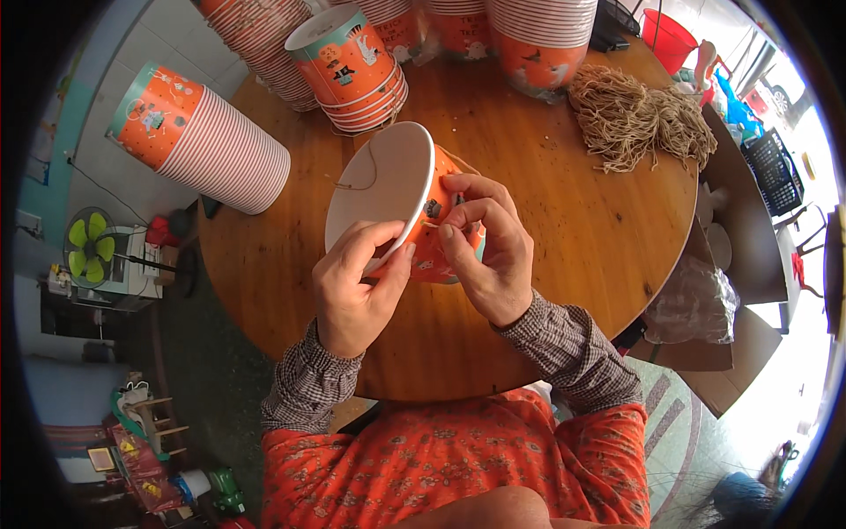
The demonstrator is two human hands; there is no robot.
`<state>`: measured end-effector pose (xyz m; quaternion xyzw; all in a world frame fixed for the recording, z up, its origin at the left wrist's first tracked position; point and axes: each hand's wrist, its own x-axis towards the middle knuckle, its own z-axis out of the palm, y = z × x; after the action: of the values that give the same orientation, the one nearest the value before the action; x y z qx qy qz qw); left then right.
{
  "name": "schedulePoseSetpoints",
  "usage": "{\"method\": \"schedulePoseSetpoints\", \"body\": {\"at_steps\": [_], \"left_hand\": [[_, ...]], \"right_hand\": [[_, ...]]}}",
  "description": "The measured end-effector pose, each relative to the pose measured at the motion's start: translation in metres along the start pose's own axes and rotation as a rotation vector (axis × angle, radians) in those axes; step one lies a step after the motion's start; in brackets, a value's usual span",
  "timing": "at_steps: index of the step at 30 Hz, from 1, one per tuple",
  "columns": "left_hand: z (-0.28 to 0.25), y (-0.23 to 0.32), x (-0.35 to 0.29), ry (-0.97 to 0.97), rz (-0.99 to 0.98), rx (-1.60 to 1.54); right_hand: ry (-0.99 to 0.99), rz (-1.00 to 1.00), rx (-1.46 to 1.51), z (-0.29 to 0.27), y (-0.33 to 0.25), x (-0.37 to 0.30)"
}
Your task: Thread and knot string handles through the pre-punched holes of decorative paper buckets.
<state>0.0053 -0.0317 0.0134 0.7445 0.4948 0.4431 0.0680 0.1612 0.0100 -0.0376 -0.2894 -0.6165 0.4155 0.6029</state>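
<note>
An orange paper bucket (374, 194) with a white inside and rim lies tilted above the table, its mouth facing left. My left hand (359, 278) is closed on the rim at its near side, thumb outside and fingers at the edge. At the bucket's printed outer side, my right hand (495, 251) is closed in a pinch on what looks like the end of a thin tan paper cord. A loose length of cord (373, 163) curls inside the mouth, and another stretch runs along the far outer side. My fingers partly hide the spot where the cord meets the wall.
The round wooden table (564, 229) bears a bundle of tan cords (639, 119) at the far right. Beyond the bucket stands a short stack of printed buckets (352, 66), with taller wrapped stacks (542, 40) behind. A long stack (207, 141) leans at left. Cardboard boxes (745, 229) sit at right.
</note>
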Motion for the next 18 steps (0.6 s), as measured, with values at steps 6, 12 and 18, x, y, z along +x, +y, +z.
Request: {"method": "schedulePoseSetpoints", "body": {"at_steps": [6, 12, 18], "left_hand": [[0.003, 0.0, 0.0, -0.009, 0.012, -0.001], [0.002, 0.008, 0.0, -0.031, 0.064, 0.113], [0.001, 0.005, -0.002, -0.102, 0.101, 0.23]], "right_hand": [[0.005, -0.011, -0.033, -0.002, 0.0, 0.0], [0.035, -0.111, -0.146, 0.0, 0.003, -0.001], [0.017, -0.077, -0.134, 0.006, 0.011, -0.005]]}}
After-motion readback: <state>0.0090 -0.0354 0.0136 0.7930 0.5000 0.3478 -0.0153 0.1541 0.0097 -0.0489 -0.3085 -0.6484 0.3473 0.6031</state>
